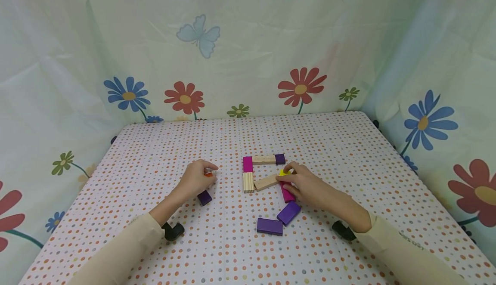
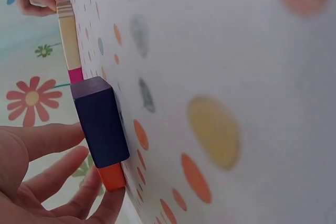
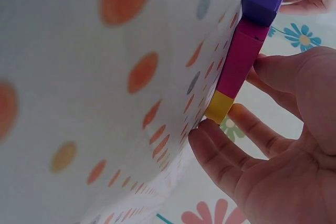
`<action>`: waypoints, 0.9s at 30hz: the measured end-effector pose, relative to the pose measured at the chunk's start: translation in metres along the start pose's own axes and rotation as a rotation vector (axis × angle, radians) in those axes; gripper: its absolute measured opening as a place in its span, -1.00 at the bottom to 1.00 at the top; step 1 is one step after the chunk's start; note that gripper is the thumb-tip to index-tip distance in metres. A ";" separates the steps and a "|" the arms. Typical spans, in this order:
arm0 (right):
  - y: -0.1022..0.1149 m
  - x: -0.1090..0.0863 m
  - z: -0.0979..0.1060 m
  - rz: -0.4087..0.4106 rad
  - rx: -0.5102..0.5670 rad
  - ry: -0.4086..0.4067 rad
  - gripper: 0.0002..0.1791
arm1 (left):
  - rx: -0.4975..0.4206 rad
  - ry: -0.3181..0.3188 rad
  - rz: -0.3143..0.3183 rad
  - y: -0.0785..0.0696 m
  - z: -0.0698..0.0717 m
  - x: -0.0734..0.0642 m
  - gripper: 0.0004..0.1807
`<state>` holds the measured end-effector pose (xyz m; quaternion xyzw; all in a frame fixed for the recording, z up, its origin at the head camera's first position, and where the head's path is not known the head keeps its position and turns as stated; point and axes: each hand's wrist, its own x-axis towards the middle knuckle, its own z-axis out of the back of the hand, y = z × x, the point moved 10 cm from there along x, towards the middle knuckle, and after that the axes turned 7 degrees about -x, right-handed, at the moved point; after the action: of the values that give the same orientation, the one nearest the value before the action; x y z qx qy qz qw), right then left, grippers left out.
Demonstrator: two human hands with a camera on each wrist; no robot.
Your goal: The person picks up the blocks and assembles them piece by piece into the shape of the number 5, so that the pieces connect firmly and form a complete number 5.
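Note:
My left hand point(image 1: 195, 177) grips an orange block point(image 1: 208, 174) lying on the table. Against that block's near end sits a dark purple block point(image 2: 102, 121), with the fingers behind both in the left wrist view. Over on the right, my right hand point(image 1: 311, 186) holds a small yellow block point(image 3: 219, 107), fingertips low at its far end and side. The thumb lies along a magenta block point(image 3: 241, 59) that meets the yellow one end to end. A natural wood block point(image 1: 266, 182) slants from the yellow block toward the left.
Another magenta block point(image 1: 247, 164), a striped wood block point(image 1: 248, 182), a wood block point(image 1: 264, 160) and a dark purple block point(image 1: 280, 159) form a corner. Two purple blocks point(image 1: 269, 226) lie nearer me. The dotted tablecloth point(image 1: 155, 160) ends at a flowered curtain point(image 1: 248, 61).

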<state>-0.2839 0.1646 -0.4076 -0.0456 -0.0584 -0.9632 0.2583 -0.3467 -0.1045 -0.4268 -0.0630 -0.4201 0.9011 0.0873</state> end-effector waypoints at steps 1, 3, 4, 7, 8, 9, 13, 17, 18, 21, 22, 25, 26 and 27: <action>0.000 0.000 0.000 0.002 0.001 -0.001 -0.68 | -0.007 0.006 0.011 0.001 0.000 0.000 -0.64; 0.000 0.000 0.000 0.003 0.004 -0.001 -0.68 | -0.005 0.016 0.019 0.002 -0.001 -0.001 -0.61; 0.000 0.000 0.000 0.003 0.006 0.001 -0.68 | 0.003 0.020 0.019 0.002 -0.001 -0.002 -0.59; 0.000 0.000 -0.001 -0.001 0.008 0.005 -0.68 | 0.042 0.030 0.001 0.000 -0.003 -0.006 -0.57; 0.000 0.000 -0.001 -0.003 0.007 0.006 -0.68 | 0.052 0.032 -0.006 -0.001 -0.003 -0.007 -0.56; 0.000 0.000 -0.001 -0.005 0.006 0.007 -0.68 | 0.062 0.032 -0.009 -0.001 -0.004 -0.008 -0.56; -0.001 0.000 -0.001 -0.008 0.005 0.010 -0.68 | 0.101 0.014 -0.013 -0.001 -0.002 -0.009 -0.60; -0.001 0.001 -0.001 -0.013 0.009 0.017 -0.67 | 0.105 0.009 -0.004 -0.001 -0.001 -0.008 -0.61; -0.001 0.001 -0.001 -0.015 0.009 0.019 -0.67 | 0.101 0.009 -0.010 -0.001 -0.001 -0.008 -0.60; -0.002 0.000 -0.001 -0.019 0.010 0.023 -0.67 | 0.091 0.012 -0.041 -0.007 -0.001 -0.009 -0.60; -0.002 0.000 -0.001 -0.021 0.011 0.024 -0.67 | 0.087 0.009 -0.051 -0.010 -0.001 -0.010 -0.61; -0.002 0.000 -0.001 -0.024 0.010 0.024 -0.67 | 0.080 0.005 -0.101 -0.022 -0.003 -0.015 -0.64; -0.002 0.000 -0.001 -0.025 0.009 0.024 -0.67 | 0.076 0.004 -0.115 -0.026 -0.004 -0.018 -0.64; -0.002 0.000 -0.001 -0.025 0.007 0.024 -0.66 | 0.078 0.004 -0.135 -0.031 -0.005 -0.020 -0.65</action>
<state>-0.2847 0.1660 -0.4085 -0.0323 -0.0593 -0.9667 0.2470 -0.3226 -0.0852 -0.4051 -0.0326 -0.3878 0.9087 0.1511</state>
